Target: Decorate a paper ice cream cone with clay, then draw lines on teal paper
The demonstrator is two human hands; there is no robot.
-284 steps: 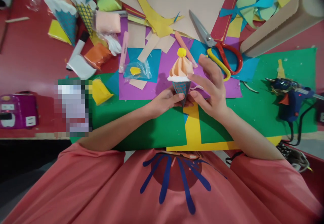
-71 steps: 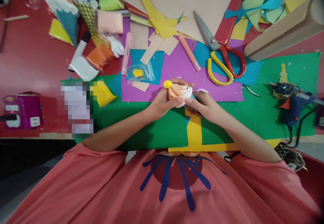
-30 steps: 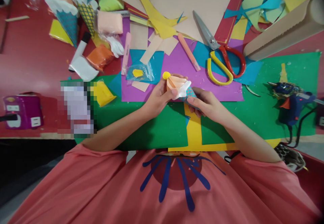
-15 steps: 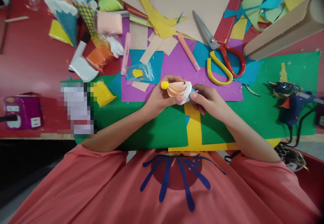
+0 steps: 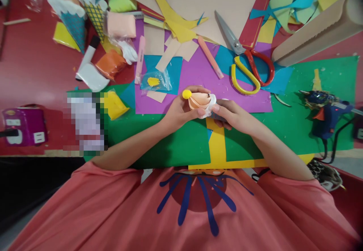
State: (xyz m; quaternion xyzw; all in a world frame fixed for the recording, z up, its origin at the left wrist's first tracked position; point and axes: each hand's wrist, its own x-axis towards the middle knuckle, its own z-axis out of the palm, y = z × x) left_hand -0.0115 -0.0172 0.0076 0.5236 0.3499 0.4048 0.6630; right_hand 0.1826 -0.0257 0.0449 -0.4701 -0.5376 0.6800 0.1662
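Observation:
A small paper ice-cream cone point(image 5: 200, 102) with a peach folded top, a white rim and a yellow ball lies on its side between my hands, ball pointing left. My left hand point(image 5: 181, 111) is closed around the peach top, thumb pressed under it. My right hand point(image 5: 231, 114) is closed on the cone's patterned lower end, which its fingers mostly hide. Both hands hover over the green sheet point(image 5: 159, 141) and the yellow strip point(image 5: 217, 145) at the table's near edge.
Red-and-yellow scissors point(image 5: 246, 63) lie on the purple sheet point(image 5: 195, 73) behind my hands. A blue glue gun point(image 5: 326, 111) rests at the right. Finished paper cones point(image 5: 73, 20), clay bags point(image 5: 113, 61) and paper scraps crowd the far left. A purple box point(image 5: 22, 126) sits at the left edge.
The cone, upright 9.5 s ago, now lies sideways in both hands. Over the last second it has been turned slightly, and my right hand closed further round its lower end.

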